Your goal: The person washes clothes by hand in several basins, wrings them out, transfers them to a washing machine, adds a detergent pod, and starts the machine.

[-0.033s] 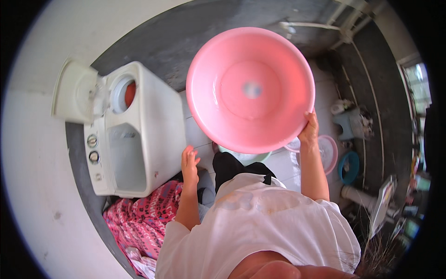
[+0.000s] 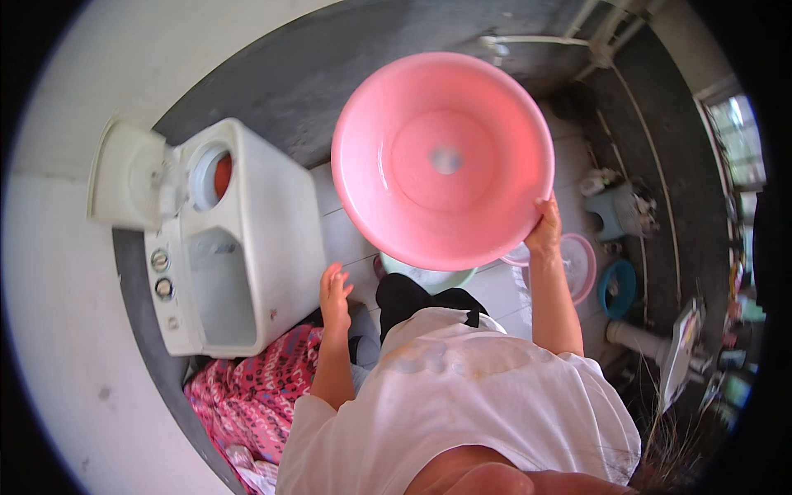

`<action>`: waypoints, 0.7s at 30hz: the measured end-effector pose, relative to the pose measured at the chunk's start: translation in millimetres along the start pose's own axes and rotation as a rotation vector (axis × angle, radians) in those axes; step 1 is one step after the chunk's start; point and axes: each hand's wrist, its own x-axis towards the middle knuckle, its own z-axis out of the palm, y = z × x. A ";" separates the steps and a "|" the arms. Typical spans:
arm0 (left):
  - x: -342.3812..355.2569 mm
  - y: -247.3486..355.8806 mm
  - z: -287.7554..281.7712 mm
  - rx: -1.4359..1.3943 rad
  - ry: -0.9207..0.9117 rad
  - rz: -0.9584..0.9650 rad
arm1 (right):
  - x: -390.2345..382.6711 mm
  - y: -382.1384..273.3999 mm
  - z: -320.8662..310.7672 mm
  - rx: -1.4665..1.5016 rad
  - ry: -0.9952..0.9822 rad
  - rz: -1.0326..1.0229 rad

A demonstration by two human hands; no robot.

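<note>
Large pink basin (image 2: 443, 224) held up before the body, seen from the wearer's head. The basin hangs over the tiled floor (image 2: 342, 239), its hollow side turned toward the viewer. The right hand (image 2: 544, 229) is clamped on its lower right rim; the digits behind the wall are hidden. The left hand (image 2: 335, 299) is apart from the basin, fingers loosely spread and grasping nothing visible, near the white washing machine (image 2: 285, 239).

Change from the preceding frame is slight: the whole view has shifted a little, while the basin, the grip on its rim and the free hand keep nearly the same arrangement. This suggests a steady, one-handed hold at this instant.

At left, the machine's lid (image 2: 124, 173) stands open, with a red item (image 2: 222, 175) in the round opening. Below the basin, a pale green basin (image 2: 464, 279) is partly covered; at right are a smaller pink basin (image 2: 591, 268) and a blue basin (image 2: 632, 299).

Writing: the red-pink patterned cloth (image 2: 264, 388) bears printed letters, distorted by folds. The blurred patch (image 2: 445, 159) in the large basin's bottom cannot be read, and markings around the dials (image 2: 165, 288) are too small.
</note>
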 end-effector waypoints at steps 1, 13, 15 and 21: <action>-1.8 -2.3 8.3 0.000 -0.018 -0.046 | -4.9 -9.2 -18.9 -0.017 -0.011 -0.033; 45.8 -12.4 12.3 0.366 -0.266 -0.072 | -214.7 -21.1 -192.2 0.257 0.700 -0.340; 60.2 -19.1 8.3 0.441 -0.286 -0.075 | -254.8 -17.1 -223.2 0.248 0.802 -0.438; 118.4 -10.9 22.2 0.580 -0.206 -0.045 | -321.2 -29.3 -269.3 0.205 0.986 -0.531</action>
